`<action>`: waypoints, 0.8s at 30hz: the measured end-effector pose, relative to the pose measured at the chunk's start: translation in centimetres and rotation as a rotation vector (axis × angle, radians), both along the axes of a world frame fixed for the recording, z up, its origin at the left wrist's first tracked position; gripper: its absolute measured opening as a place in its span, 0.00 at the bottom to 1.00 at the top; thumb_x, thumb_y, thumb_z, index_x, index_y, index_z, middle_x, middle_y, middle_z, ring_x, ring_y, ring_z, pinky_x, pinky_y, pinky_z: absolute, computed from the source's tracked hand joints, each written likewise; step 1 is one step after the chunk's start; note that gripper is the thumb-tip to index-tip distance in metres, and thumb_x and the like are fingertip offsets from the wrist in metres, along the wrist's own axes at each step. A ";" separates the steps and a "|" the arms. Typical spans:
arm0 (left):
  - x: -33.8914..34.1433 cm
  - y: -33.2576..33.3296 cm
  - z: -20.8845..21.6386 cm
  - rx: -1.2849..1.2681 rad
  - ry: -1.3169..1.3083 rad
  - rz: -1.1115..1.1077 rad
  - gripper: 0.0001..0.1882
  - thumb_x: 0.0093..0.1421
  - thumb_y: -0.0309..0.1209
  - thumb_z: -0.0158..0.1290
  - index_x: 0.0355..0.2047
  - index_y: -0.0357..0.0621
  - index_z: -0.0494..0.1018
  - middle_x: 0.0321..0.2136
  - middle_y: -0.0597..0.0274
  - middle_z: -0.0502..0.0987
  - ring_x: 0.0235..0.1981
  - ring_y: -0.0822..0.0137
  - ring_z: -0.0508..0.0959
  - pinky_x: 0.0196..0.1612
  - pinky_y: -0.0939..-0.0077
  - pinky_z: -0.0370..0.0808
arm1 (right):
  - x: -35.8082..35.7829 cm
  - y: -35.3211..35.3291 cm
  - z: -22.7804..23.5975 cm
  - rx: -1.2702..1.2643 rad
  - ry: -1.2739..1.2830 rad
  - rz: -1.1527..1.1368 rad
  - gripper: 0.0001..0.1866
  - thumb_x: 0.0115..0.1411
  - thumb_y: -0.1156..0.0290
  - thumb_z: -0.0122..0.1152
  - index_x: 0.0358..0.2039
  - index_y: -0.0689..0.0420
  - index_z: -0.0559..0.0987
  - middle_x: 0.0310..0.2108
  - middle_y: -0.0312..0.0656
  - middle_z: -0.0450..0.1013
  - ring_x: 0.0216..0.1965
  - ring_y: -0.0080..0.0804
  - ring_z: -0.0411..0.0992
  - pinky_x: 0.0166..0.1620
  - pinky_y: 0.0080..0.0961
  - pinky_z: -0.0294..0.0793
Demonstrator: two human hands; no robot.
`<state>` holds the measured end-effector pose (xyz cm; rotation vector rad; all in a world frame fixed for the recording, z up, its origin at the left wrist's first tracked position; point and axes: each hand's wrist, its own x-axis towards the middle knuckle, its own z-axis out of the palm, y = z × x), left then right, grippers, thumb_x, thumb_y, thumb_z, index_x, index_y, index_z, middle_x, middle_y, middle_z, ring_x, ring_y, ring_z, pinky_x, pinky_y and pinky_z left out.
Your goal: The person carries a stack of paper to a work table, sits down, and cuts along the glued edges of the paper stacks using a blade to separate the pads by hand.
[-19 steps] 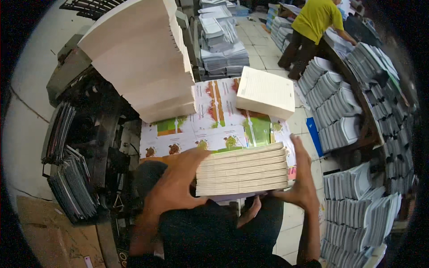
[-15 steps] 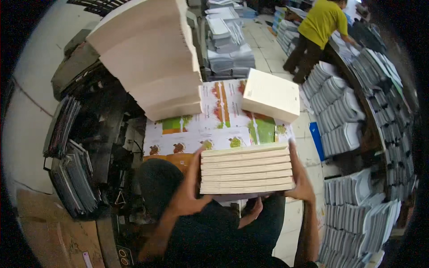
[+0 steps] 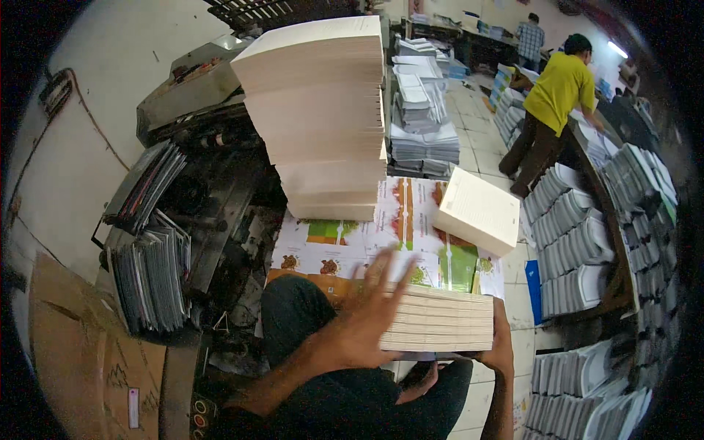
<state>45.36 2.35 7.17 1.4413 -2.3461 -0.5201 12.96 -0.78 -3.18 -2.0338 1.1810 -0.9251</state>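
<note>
Over my lap, a block of cream folded paper sections (image 3: 444, 323) is held with its layered edges facing me. My right hand (image 3: 501, 343) grips its right end, with the fingers along the side and the thumb near the bottom corner. My left hand (image 3: 359, 312) is at the left end with its fingers spread and a little blurred, covering that corner. Whether its palm touches the paper is hard to tell. Just beyond, a second cream paper block (image 3: 480, 209) lies on printed sheets (image 3: 304, 253), and a tall stack of cream paper (image 3: 319, 125) rises at the far left.
Dark machinery (image 3: 220, 213) and a bundle of thin plates or boards (image 3: 150, 275) stand on the left. Rows of paper stacks (image 3: 568, 238) line the right, beside a blue panel (image 3: 533, 292). A person in a yellow shirt (image 3: 561, 92) bends over a bench; another person (image 3: 529, 40) is farther back.
My left hand has let go of the block's left end and spread its fingers over that corner. My right hand keeps its grip. The view has shifted, showing more of the room's far end.
</note>
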 end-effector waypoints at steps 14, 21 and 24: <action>-3.5 -3.5 -2.9 -0.159 0.201 -0.057 0.41 0.42 0.44 0.72 0.51 0.30 0.70 0.45 0.40 0.77 0.45 0.42 0.80 0.47 0.54 0.80 | 3.1 0.7 -2.7 -0.037 -0.199 -0.295 0.44 0.48 0.67 0.82 0.63 0.62 0.69 0.60 0.48 0.73 0.57 0.39 0.74 0.58 0.35 0.75; -4.3 -0.2 -1.3 0.053 1.468 0.623 0.34 0.59 0.39 0.70 0.56 0.35 0.64 0.46 0.50 0.76 0.46 0.61 0.79 0.51 0.60 0.78 | 8.5 4.2 -4.6 0.515 -0.990 -0.207 0.40 0.55 0.61 0.73 0.65 0.63 0.68 0.58 0.50 0.73 0.55 0.40 0.75 0.57 0.39 0.76; -5.8 -0.8 -5.5 -0.013 1.524 0.848 0.36 0.62 0.42 0.67 0.60 0.34 0.63 0.50 0.48 0.75 0.51 0.60 0.75 0.56 0.60 0.74 | 10.9 2.0 -4.1 0.606 -1.016 -0.144 0.34 0.57 0.60 0.68 0.61 0.64 0.71 0.52 0.49 0.76 0.51 0.37 0.77 0.52 0.38 0.80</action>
